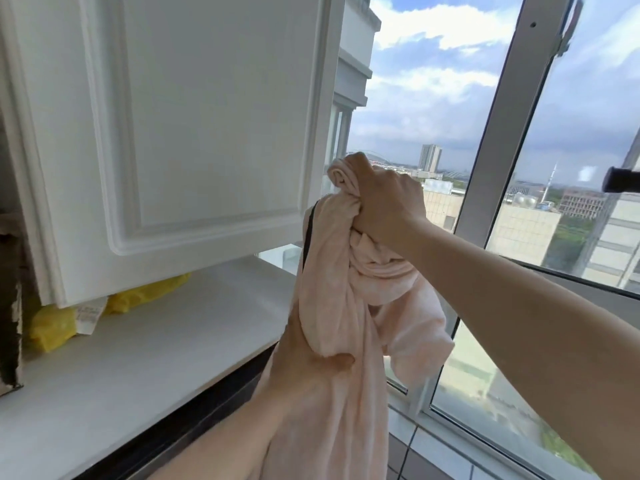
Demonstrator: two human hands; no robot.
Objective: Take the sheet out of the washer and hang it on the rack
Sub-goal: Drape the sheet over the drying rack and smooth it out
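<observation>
A pale pink sheet [339, 306] hangs bunched and twisted in front of me, between the cabinet and the window. My right hand [384, 199] grips its top bundle at about head height, fingers curled tight round the cloth. Lower down, my left hand [304, 355] holds the hanging part, thumb pressed into the fabric; its fingers are hidden behind the sheet. A dark strip shows along the sheet's left edge. Neither washer nor rack is clearly in view.
A white cabinet door [187, 126] stands open at upper left. Below it runs a white counter [156, 348] with yellow bags [52, 327] on it. A large window [491, 157] fills the right side. A dark rod end [620, 179] pokes in at right.
</observation>
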